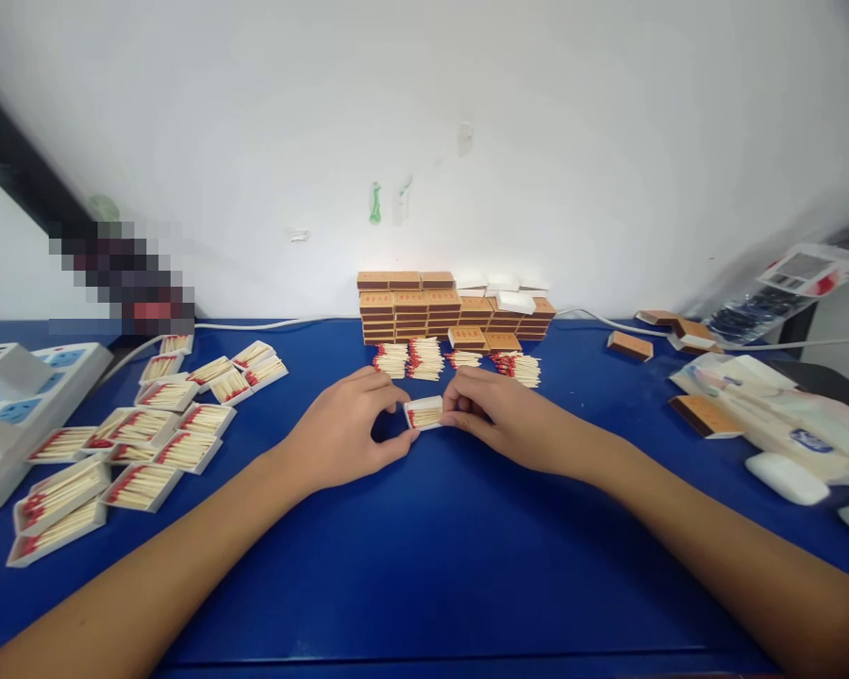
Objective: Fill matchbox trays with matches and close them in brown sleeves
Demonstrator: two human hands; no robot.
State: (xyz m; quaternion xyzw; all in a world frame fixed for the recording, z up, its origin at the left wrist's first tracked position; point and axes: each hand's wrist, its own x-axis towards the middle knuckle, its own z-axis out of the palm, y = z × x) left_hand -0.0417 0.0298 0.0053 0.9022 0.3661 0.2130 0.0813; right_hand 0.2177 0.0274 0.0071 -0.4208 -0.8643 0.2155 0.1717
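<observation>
A small white matchbox tray [416,407] with red-tipped matches lying in it is between my two hands, just above or on the blue table. My left hand [350,424] grips its left end, thumb at the near corner and fingers at the far one. The curled fingers of my right hand [499,410] close on its right end and hide that end. Right behind the tray lie loose heaps of matches, among them a left heap [391,361], a middle heap [425,358] and a right heap [524,369].
Stacked matchboxes [410,316] stand against the wall, some white trays [515,302] on top. Several filled trays [159,394] spread at left beside a power strip [57,396]. At right are loose matchboxes [629,345], a tissue pack [785,415] and a white rounded object [788,477].
</observation>
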